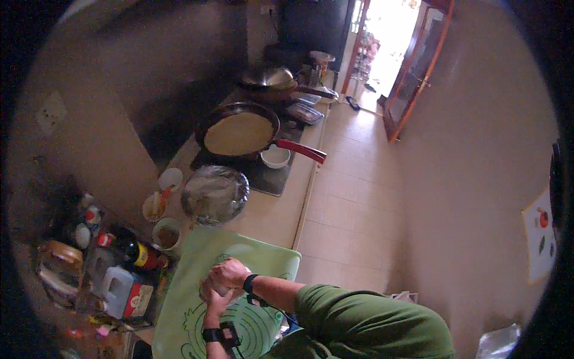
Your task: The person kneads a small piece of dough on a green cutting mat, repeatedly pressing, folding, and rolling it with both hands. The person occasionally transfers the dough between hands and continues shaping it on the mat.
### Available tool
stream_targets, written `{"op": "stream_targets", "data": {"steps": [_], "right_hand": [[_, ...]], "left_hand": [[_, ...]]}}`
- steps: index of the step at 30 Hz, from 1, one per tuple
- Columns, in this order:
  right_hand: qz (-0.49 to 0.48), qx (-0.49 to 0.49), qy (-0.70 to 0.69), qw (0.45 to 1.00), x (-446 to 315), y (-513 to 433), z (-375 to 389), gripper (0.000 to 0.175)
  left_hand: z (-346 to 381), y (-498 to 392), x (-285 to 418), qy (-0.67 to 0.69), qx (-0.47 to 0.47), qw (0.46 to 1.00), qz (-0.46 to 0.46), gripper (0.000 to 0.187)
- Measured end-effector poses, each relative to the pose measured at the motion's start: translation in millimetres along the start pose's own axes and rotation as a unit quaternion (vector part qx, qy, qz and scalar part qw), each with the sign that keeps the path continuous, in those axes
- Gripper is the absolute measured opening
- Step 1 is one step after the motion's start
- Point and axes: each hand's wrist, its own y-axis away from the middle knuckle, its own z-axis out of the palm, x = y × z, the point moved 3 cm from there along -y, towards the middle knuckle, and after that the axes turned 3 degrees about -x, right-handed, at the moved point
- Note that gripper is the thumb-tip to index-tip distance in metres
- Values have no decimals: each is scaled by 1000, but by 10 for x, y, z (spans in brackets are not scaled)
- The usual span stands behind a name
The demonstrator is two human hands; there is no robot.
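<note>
My left hand (217, 296) and my right hand (229, 272) meet over a green silicone kneading mat (197, 273) with printed rings. Between them is a pale rounded thing (236, 294), mostly covered by my fingers; the picture does not settle what it is. The left hand cups its near side, while the right lies over its top with bent fingers. Each wrist wears a black strap. Beyond the mat stands a round bowl (215, 195) under shiny clear wrap.
A frying pan (240, 132) with a pale flat round sits on the black cooktop (269, 181); its red handle (301, 149) juts past the counter edge. A white bowl (276, 157) is beside it. Bottles (143, 256) and a jug (119, 291) crowd the left.
</note>
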Motion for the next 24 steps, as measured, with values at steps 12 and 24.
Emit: {"op": "stream_targets", "data": {"steps": [12,24], "right_hand": [[-78,-44,28,996,-447,374,-330,31],[47,49,-6,998,-544,1393,-228,29]], "left_hand": [[-251,634,949,-93,-10,986,141,60],[-457,1048,434,-229,-39,973,-8,69]]}}
